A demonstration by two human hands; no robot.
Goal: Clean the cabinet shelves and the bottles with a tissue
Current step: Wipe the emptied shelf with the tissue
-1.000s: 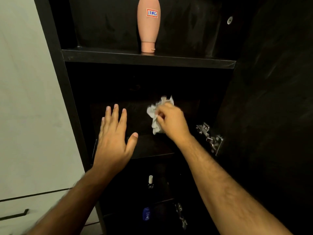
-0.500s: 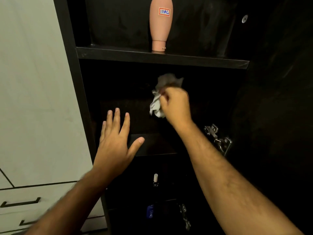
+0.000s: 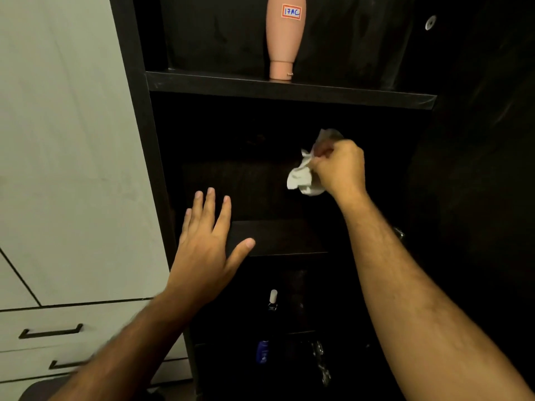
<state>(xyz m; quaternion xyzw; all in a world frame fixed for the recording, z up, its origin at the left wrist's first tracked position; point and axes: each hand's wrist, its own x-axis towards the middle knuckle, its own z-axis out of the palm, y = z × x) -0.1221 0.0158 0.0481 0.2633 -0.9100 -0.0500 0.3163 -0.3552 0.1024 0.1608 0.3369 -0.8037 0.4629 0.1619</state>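
pink bottle (image 3: 285,39): top cut off by the upper picture edge.
tissue (image 3: 304,176): partly covered by the fingers of the right hand (image 3: 340,169).
middle shelf (image 3: 278,237): left front corner hidden under the left hand (image 3: 207,247); depth lost in darkness.
lower bottles (image 3: 267,328): too dim and small to be identified.
left forearm (image 3: 115,354): blurred.

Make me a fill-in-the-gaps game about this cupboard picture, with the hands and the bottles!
1. The right hand grips a crumpled white ____.
2. The left hand holds nothing; its fingers are spread ____.
3. The pink bottle with the 17AC sticker stands on the ____ shelf of the dark cabinet.
4. The small bottle far down in the cabinet is ____ in colour.

Missing words: tissue; open; top; blue
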